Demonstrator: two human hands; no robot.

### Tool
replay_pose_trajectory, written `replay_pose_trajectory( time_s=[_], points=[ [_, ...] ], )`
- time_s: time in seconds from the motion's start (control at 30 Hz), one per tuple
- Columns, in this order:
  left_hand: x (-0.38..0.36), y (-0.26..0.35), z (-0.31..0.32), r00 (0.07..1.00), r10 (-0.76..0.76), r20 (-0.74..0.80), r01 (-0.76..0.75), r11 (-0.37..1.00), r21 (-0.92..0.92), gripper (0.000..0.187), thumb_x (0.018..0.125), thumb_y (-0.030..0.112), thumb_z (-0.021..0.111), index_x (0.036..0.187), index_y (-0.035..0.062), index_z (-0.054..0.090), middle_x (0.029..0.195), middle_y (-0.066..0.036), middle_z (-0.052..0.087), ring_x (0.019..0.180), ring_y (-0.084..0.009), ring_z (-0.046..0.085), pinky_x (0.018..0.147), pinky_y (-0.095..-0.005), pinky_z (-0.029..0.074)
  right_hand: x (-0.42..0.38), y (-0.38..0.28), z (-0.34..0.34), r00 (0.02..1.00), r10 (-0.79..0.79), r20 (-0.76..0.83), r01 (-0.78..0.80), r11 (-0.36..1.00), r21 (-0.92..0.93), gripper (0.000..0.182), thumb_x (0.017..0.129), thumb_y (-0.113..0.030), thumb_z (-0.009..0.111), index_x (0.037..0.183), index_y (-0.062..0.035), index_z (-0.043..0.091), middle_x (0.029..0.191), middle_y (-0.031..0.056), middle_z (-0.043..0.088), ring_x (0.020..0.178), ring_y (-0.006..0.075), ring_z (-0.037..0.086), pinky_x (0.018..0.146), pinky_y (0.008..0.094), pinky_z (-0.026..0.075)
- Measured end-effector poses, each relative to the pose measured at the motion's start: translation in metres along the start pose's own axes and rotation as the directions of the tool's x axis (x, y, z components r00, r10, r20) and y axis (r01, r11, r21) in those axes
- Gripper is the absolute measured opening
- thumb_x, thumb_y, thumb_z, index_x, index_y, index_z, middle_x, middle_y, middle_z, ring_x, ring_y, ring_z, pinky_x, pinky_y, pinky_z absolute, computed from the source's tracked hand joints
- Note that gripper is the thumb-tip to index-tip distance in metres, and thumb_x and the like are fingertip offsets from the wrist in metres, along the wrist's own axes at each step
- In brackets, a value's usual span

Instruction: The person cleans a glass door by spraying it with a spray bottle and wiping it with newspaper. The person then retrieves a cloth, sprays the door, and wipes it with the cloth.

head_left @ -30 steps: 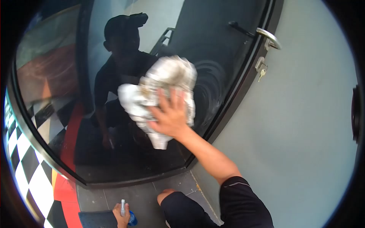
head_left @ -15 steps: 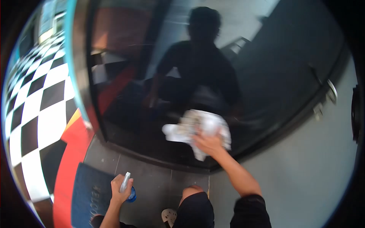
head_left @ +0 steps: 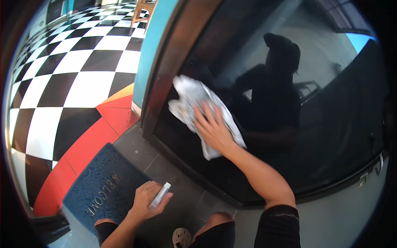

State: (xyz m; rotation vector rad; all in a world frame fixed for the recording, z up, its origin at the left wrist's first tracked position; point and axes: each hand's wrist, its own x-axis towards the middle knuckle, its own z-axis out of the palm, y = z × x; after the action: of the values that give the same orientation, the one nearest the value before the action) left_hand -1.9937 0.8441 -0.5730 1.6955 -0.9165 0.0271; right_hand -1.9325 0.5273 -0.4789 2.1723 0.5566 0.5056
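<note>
A crumpled white-grey paper sheet, which looks like newspaper, lies pressed against the dark glass pane near its left frame. My right hand holds it there, palm on the sheet and fingers somewhat spread. Lower down, my left hand is wrapped round a spray bottle. Only its white trigger head shows now; the hand hides the rest. That hand is over the edge of the blue doormat, apart from the glass.
The brown door frame and a teal wall edge border the glass on the left. Beyond is a checkered floor with a red border. A "WELCOME" doormat lies below. A wooden stool stands at the back.
My right hand has slid the paper sheet left and up across the glass toward the frame. The view has turned left, showing more of the floor and mat. My left hand keeps the spray bottle.
</note>
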Motion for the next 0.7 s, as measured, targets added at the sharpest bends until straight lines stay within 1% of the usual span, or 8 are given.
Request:
replay_pose_trajectory(
  time_s=[0.07,0.17,0.27,0.4,0.47,0.6,0.63,0.7],
  points=[
    [0.002,0.009,-0.004,1.000,-0.011,-0.014,0.011,1.000,0.013,0.020,0.078,0.018,0.077,0.075,0.0019,0.066,0.070,-0.011,0.062,0.061,-0.0287,0.059,0.058,-0.0378,0.048,-0.051,0.027,-0.022,0.987,0.117,0.113,-0.109,0.991,-0.075,0.035,0.089,-0.034,0.057,0.118,-0.0136,0.063,0.146,0.0167,0.046,0.142,0.0402,0.035,0.110,0.0637,0.029],
    [-0.003,0.005,-0.016,1.000,-0.031,-0.004,0.031,0.999,0.029,0.019,0.077,0.018,0.077,0.077,0.0014,0.068,0.071,-0.011,0.062,0.060,-0.0275,0.059,0.058,-0.0367,0.048,-0.002,0.173,-0.110,0.809,0.417,-0.415,-0.588,0.606,-0.536,0.059,0.090,-0.040,0.061,0.137,-0.0036,0.053,0.136,0.0222,0.048,0.135,0.0444,0.039,0.109,0.0598,0.031],
    [-0.004,0.003,-0.028,0.996,-0.086,0.023,0.084,0.995,0.061,0.020,0.076,0.017,0.077,0.074,0.0002,0.066,0.071,-0.012,0.062,0.061,-0.0271,0.059,0.057,-0.0361,0.047,0.089,0.260,-0.160,0.622,0.376,-0.686,-0.762,0.491,-0.422,0.047,0.091,-0.035,0.061,0.130,-0.0079,0.059,0.124,0.0208,0.055,0.114,0.0407,0.052,0.096,0.0548,0.038],
    [0.003,0.009,-0.016,0.996,-0.085,0.017,0.083,0.993,0.084,0.021,0.076,0.017,0.077,0.076,-0.0009,0.066,0.072,-0.013,0.063,0.062,-0.0275,0.059,0.058,-0.0356,0.048,0.162,0.177,-0.093,0.696,0.501,-0.515,-0.705,0.616,-0.352,0.051,0.095,-0.029,0.058,0.137,-0.0009,0.054,0.150,0.0244,0.037,0.139,0.0400,0.034,0.118,0.0557,0.024],
    [-0.001,0.015,-0.021,0.996,-0.094,-0.007,0.094,0.992,0.083,0.021,0.076,0.017,0.077,0.077,-0.0011,0.067,0.073,-0.013,0.063,0.062,-0.0279,0.059,0.059,-0.0354,0.048,0.127,0.113,-0.036,0.816,0.333,-0.473,-0.506,0.806,-0.307,0.033,0.085,-0.024,0.058,0.108,-0.0024,0.069,0.123,0.0143,0.060,0.118,0.0357,0.053,0.094,0.0639,0.040],
    [0.001,0.032,-0.025,0.990,-0.143,0.009,0.139,0.975,0.174,0.023,0.075,0.019,0.079,0.079,-0.0009,0.068,0.075,-0.013,0.064,0.064,-0.0279,0.060,0.059,-0.0352,0.048,-0.006,-0.029,0.079,0.992,-0.102,0.074,0.095,0.991,0.089,0.047,0.085,-0.022,0.057,0.126,0.0004,0.059,0.135,0.0129,0.053,0.135,0.0361,0.042,0.115,0.0512,0.031],
    [0.003,0.037,-0.025,0.989,-0.150,-0.007,0.148,0.969,0.197,0.024,0.074,0.020,0.079,0.080,-0.0008,0.068,0.076,-0.013,0.064,0.064,-0.0280,0.061,0.059,-0.0352,0.048,-0.019,-0.023,0.073,0.990,0.111,0.085,-0.128,0.963,0.236,0.044,0.085,-0.022,0.058,0.126,-0.0066,0.058,0.131,0.0120,0.055,0.132,0.0344,0.045,0.114,0.0518,0.032],
    [-0.002,0.046,-0.024,0.975,-0.213,-0.057,0.220,0.950,0.223,0.029,0.071,0.023,0.082,0.080,-0.0010,0.068,0.078,-0.014,0.065,0.065,-0.0275,0.061,0.059,-0.0347,0.048,-0.030,0.034,0.040,0.954,0.296,0.039,-0.292,0.952,-0.093,0.037,0.089,-0.025,0.059,0.126,-0.0199,0.058,0.129,0.0092,0.055,0.131,0.0314,0.044,0.112,0.0583,0.030]
  ],
)
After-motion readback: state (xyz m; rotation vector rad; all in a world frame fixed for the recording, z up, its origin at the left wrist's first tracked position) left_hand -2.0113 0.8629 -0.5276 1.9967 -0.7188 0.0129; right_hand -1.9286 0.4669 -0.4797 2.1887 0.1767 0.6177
